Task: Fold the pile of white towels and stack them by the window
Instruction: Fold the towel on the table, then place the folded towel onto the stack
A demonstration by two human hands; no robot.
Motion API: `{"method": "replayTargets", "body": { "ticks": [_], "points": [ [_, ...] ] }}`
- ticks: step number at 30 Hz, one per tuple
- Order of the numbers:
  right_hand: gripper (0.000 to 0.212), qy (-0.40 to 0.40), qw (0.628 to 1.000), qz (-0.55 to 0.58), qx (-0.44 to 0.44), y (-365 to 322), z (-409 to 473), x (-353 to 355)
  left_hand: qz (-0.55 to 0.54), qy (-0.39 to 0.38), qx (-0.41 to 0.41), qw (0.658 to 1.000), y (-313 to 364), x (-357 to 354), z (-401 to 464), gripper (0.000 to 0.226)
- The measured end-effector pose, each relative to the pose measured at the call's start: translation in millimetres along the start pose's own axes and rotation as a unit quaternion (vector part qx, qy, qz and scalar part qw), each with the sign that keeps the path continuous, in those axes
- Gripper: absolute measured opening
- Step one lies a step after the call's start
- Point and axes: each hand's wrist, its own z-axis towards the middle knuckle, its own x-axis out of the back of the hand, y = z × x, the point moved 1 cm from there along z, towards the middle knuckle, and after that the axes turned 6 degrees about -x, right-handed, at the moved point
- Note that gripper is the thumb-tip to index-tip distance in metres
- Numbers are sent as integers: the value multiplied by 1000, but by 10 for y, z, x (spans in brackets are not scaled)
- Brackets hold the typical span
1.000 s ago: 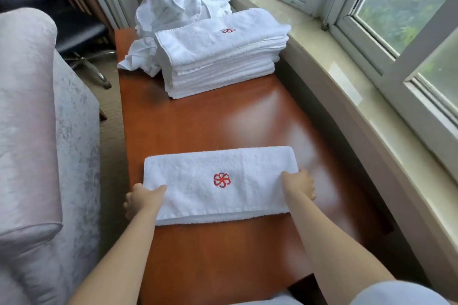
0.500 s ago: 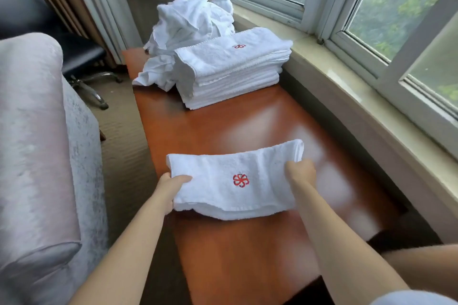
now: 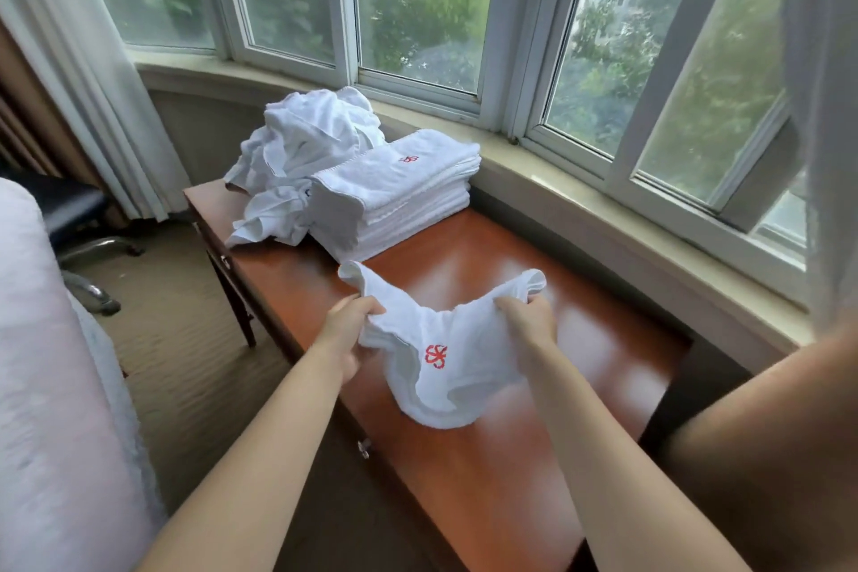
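Note:
A folded white towel [image 3: 445, 367] with a red emblem hangs above the wooden table [image 3: 510, 455], sagging in the middle. My left hand [image 3: 348, 334] grips its left end and my right hand [image 3: 527, 316] grips its right end. Farther along the table, close to the window, stands a stack of folded white towels [image 3: 394, 195] with the same red mark on top. A heap of unfolded white towels [image 3: 297, 158] lies behind and left of the stack, touching it.
A stone window sill [image 3: 627, 218] curves along the table's right and far sides under the windows [image 3: 418, 14]. A pale upholstered seat [image 3: 42, 386] stands at the left, a black chair [image 3: 74, 218] behind it. White curtains [image 3: 79, 60] hang at far left.
The folded towel lay flat on the table a second ago; both hands have lifted it off and carried it toward the stack, and it now sags between them. The view has tilted up.

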Motion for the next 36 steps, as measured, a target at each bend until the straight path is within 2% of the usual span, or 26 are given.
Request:
{"method": "replayTargets", "body": {
  "ticks": [3, 7, 11, 14, 15, 19, 22, 25, 27, 30, 33, 34, 36],
  "points": [
    [30, -29, 999, 31, 3, -183, -2, -131, 12, -3, -16, 1000, 200, -31, 104, 21],
    [6, -84, 991, 100, -3, -444, 57, -318, 7, 14, -42, 999, 513, 16, 316, 14],
    [26, -84, 985, 149, -18, -672, 96, -613, -6, -2, -49, 999, 779, 173, 562, 17],
    [28, -76, 981, 178, -13, -898, 107, -907, -9, -56, -55, 997, 1051, 289, 776, 9],
    [26, -73, 979, 192, -8, -980, 89, -1001, -13, -80, -51, 995, 1154, 322, 852, 11],
    [20, -53, 967, 251, -13, -1320, -9, -1363, -27, -189, -19, 981, 1577, 504, 1122, 51],
    [7, -47, 960, 276, -7, -1551, -78, -1604, -57, -212, 2, 976, 1881, 629, 1330, 52],
    [15, -53, 951, 304, -11, -1731, -77, -1789, -108, -235, 27, 966, 2098, 687, 1498, 54],
    [24, -86, 940, 328, -30, -1843, -47, -1872, -165, -248, 63, 952, 2230, 681, 1562, 50],
    [21, -157, 915, 367, -63, -1994, 109, -1950, -255, -256, 103, 927, 2391, 665, 1815, 41],
    [19, -196, 883, 413, -103, -2144, 333, -2044, -268, -280, 103, 916, 2499, 617, 2093, 53],
    [20, -201, 869, 434, -124, -2213, 398, -2075, -272, -288, 112, 911, 2568, 589, 2164, 53],
    [24, -227, 819, 503, -160, -2365, 433, -2127, -290, -297, 156, 896, 2700, 513, 2282, 48]
  ]
}}
